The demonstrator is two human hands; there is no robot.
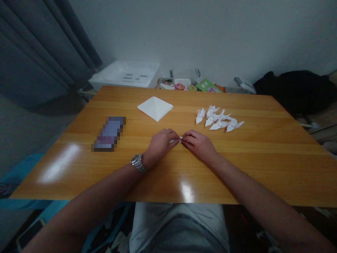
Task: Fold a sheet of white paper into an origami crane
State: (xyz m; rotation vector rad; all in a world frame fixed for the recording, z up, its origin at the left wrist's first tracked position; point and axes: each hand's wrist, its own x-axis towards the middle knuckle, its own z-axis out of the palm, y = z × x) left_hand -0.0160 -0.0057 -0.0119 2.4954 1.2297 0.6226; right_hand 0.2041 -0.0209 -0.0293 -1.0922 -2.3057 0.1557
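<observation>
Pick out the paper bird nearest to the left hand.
The leftmost paper bird, at the group's left edge; the other birds all sit farther right, so farther from the left hand.

Table [279, 151], glossy, wood-grained, mid-frame. By it were borne: white paper [155, 108], diamond-shaped, laid upper centre; folded white paper cranes [219, 125], grouped right of centre; pixelated phone [110, 133], set at left.

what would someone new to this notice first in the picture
Probably the two hands at the middle of the wooden table: the left hand, with a silver watch on its wrist, and the right hand meet with their fingers on a small white paper. Next, the cluster of white paper cranes beyond the right hand, and the larger folded sheet beyond the left.
</observation>
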